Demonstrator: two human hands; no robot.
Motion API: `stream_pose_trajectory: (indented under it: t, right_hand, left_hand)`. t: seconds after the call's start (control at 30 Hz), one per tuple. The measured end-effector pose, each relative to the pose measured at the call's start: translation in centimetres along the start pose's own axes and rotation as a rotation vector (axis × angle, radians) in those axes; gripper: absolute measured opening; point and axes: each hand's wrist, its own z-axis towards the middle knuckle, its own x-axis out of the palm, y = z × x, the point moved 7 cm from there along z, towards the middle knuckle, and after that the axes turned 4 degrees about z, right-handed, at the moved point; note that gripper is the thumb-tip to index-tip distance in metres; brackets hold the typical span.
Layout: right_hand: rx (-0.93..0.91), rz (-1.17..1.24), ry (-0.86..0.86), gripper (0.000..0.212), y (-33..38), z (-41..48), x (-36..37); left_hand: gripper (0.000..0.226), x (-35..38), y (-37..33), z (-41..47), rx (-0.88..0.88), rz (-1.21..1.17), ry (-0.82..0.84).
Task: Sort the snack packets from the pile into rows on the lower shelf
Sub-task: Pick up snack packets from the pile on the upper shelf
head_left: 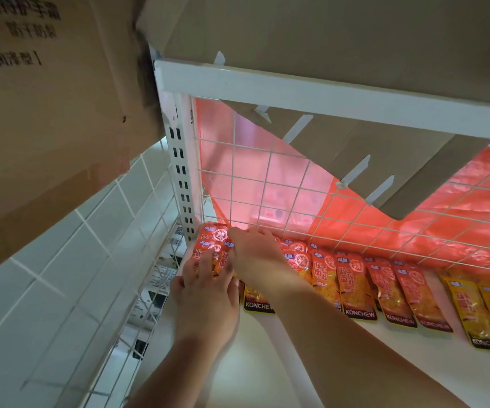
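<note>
Orange-red snack packets point(355, 287) lie in a row on the white lower shelf point(341, 357), with yellow packets point(470, 310) at the row's right end. At the shelf's far left corner a small pile of orange-red packets point(213, 237) lies against the wire back. My left hand point(205, 293) rests on this pile, fingers on a packet. My right hand point(255, 257) reaches over from the right, fingers spread flat on the same packets. The packets under both hands are mostly hidden.
A white wire grid point(296, 184) backs the shelf, red plastic sheeting point(458, 201) behind it. A white upper shelf rail point(326, 92) carries cardboard boxes point(326, 33). A large cardboard box point(46, 98) hangs at upper left. White tiled floor point(61, 260) lies left.
</note>
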Motion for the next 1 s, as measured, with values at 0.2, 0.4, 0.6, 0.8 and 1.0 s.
stream_pose_trajectory:
  t: [0.2, 0.4, 0.6, 0.8, 1.0]
  right_hand:
    - [-0.021, 0.055, -0.128, 0.028, -2.2, -1.4, -1.0]
    - [-0.01, 0.16, -0.277, 0.03, -4.3, -4.3, -1.7]
    - [-0.024, 0.1, -0.288, 0.027, -6.2, -8.1, -1.5]
    - [-0.174, 0.141, -0.221, 0.012, -2.3, -12.6, 2.7]
    - [-0.173, 0.143, -0.306, 0.007, -1.2, -14.0, 4.0]
  left_hand:
    - [0.046, 0.3, 0.1, 0.1, -0.009, 0.013, 0.021]
    - [0.045, 0.4, 0.0, 0.0, 0.001, 0.024, -0.003]
    - [0.043, 0.5, 0.1, 0.0, 0.0, 0.01, -0.023]
    - [0.044, 0.2, 0.2, -0.2, -0.025, -0.01, -0.004]
    - [0.044, -1.1, 0.3, -0.2, -0.045, -0.032, 0.003]
